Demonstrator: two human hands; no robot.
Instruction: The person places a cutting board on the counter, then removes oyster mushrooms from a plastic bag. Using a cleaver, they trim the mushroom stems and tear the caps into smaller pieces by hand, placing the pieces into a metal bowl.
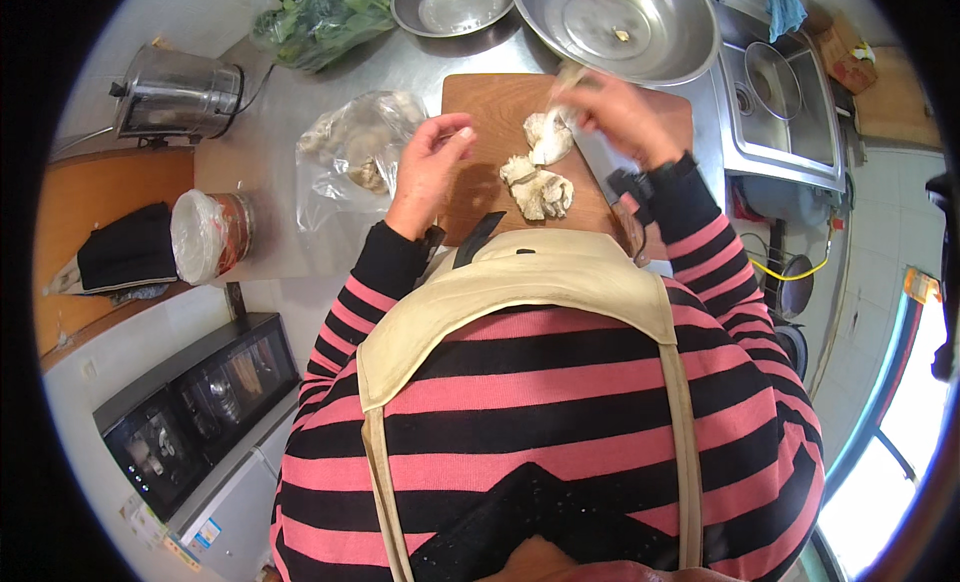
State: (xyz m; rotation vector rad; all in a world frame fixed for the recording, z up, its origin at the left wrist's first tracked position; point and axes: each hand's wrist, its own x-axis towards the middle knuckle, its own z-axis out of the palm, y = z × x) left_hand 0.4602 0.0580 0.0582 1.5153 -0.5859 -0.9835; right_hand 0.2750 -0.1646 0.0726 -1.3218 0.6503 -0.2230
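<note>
Over the left side of a wooden cutting board (480,101), my left hand (433,165) is raised, its fingers curled and apart with nothing seen between them. My right hand (611,109), blurred, grips a pale strip of what looks like mushroom (571,79) above the board's far edge, near a large steel basin (622,26) with small pale scraps inside. Whitish mushroom clumps (536,188) lie on the board. Partly beneath my right forearm is a cleaver-like broad blade (600,158). A clear plastic bag (360,150) of similar mushrooms sits left of the board.
A smaller steel bowl (452,8) and a bag of leafy greens (322,19) stand at the back. On the left are a steel pot-like appliance (176,94) and a plastic-covered bucket (210,237). A steel sink (784,143) holding a round strainer is on the right.
</note>
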